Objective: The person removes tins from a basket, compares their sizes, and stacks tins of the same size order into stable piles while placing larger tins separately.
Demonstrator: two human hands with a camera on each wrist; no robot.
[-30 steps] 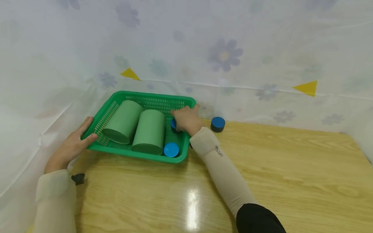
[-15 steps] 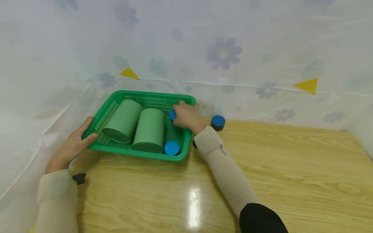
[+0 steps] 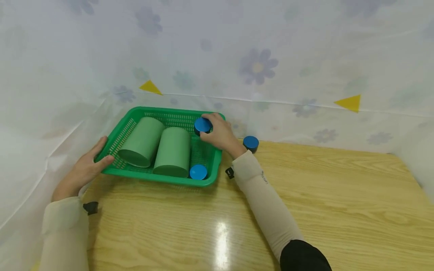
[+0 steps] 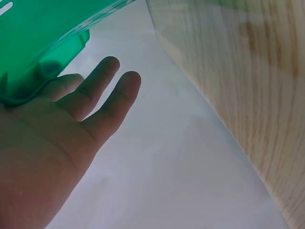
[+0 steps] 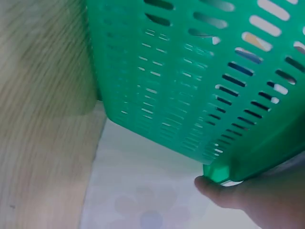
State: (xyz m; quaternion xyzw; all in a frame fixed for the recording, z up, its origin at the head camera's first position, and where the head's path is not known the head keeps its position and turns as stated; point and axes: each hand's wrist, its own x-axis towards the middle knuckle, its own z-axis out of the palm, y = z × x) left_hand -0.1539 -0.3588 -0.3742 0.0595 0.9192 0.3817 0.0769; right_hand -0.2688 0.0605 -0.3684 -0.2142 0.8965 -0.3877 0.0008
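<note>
In the head view a green plastic basket (image 3: 162,181) holds two large pale-green cylinders (image 3: 142,139) lying on their sides. My left hand (image 3: 81,169) grips its left rim, thumb over the edge; in the left wrist view the other fingers (image 4: 110,102) extend below the rim. Over the basket's back right corner, my right hand (image 3: 220,133) pinches a short blue-topped cylinder (image 3: 202,125) with a dark side, between thumb and fingers. A similar blue-topped piece (image 3: 198,172) sits in the basket's front right corner. The right wrist view shows the basket's slotted wall (image 5: 157,95) with a finger at its rim.
A third short blue cylinder (image 3: 251,143) stands on the wooden table (image 3: 322,195) right of the basket, near the back. Behind is a white flowered sheet (image 3: 298,49) with two yellow triangles (image 3: 349,103); the sheet also hangs close on the left.
My right hand has moved toward the basket's back with the short blue cylinder, turning so that its blue top now shows. The left hand and the basket have stayed nearly still.
</note>
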